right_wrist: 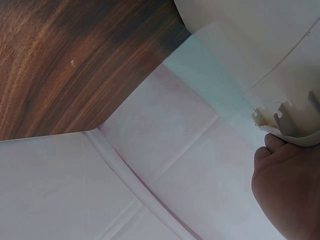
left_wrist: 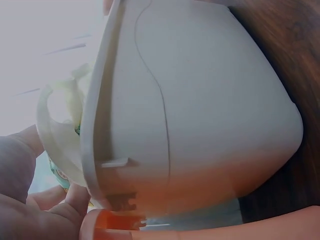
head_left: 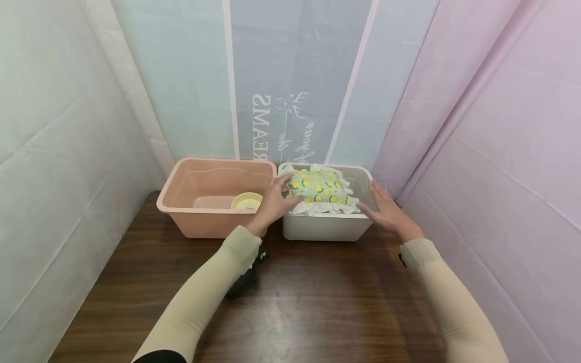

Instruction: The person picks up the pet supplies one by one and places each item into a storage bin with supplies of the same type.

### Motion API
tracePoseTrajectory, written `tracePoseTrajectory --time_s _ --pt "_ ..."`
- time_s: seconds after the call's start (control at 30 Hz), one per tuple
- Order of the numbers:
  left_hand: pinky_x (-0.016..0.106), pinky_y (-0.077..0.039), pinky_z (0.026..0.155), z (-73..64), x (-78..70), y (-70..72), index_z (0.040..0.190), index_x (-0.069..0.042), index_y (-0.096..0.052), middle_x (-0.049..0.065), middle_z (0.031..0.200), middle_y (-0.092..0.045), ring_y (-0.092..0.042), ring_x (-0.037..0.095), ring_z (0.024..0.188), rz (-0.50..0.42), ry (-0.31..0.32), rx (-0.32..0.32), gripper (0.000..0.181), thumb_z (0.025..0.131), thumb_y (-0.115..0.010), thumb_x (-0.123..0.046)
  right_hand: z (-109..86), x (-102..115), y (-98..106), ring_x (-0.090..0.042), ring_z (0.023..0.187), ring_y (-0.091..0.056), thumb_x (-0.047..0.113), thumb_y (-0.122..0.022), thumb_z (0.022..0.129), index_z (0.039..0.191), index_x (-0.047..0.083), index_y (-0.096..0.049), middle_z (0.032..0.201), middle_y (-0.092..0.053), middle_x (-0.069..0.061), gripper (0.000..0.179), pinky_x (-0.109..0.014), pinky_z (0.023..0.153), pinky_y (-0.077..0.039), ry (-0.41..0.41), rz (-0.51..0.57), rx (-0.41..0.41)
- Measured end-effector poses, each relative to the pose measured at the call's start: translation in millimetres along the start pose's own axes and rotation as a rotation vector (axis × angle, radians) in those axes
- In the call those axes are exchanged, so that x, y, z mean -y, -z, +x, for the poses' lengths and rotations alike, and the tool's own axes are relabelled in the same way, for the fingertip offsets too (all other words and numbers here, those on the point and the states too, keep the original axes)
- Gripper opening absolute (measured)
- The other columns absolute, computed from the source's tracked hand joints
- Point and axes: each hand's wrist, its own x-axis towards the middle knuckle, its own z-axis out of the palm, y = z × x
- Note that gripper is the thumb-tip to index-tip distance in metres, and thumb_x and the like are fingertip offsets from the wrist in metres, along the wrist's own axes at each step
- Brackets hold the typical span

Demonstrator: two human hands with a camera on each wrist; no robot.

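Left fingers [head_left: 285, 179] touch a cushion [head_left: 318, 186] in the white bin [head_left: 324, 230]; right fingers [head_left: 378, 190] are at its rim [head_left: 360, 216]; the pink bin [head_left: 209, 225] holds a bowl [head_left: 247, 198].

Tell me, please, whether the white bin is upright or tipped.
Upright: the white bin rests base-down on the brown table, its opening facing up, with a lemon-print fabric item at its mouth.

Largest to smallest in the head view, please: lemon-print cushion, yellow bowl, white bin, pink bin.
1. Pink bin
2. White bin, somewhat narrower
3. Lemon-print cushion
4. Yellow bowl, partly hidden, but its visible part is clearly smallest
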Motion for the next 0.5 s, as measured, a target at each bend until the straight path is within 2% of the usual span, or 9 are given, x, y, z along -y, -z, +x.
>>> tracePoseTrajectory --time_s 0.27,0.5 --pt "0.040 -0.056 0.107 5.6 -1.4 -4.1 0.163 -0.010 -0.047 0.023 0.158 -0.040 -0.063 0.036 0.130 0.026 0.022 0.032 0.079 0.094 -0.086 -0.022 -0.5 1 0 -0.039 0.166 0.008 0.063 -0.045 0.110 0.172 0.003 0.001 0.180 0.009 -0.014 0.098 -0.064 0.131 -0.002 -0.003 -0.002 0.001" --pt "0.041 -0.056 0.105 8.8 -6.0 -11.4 0.163 -0.011 -0.047 0.022 0.155 -0.044 -0.064 0.033 0.127 0.084 0.016 0.045 0.079 0.095 -0.086 -0.023 -0.5 2 -1 -0.041 0.165 0.008 0.066 -0.043 0.109 0.172 0.005 0.001 0.180 0.006 -0.017 0.099 -0.067 0.130 -0.003 -0.007 0.000 -0.001"
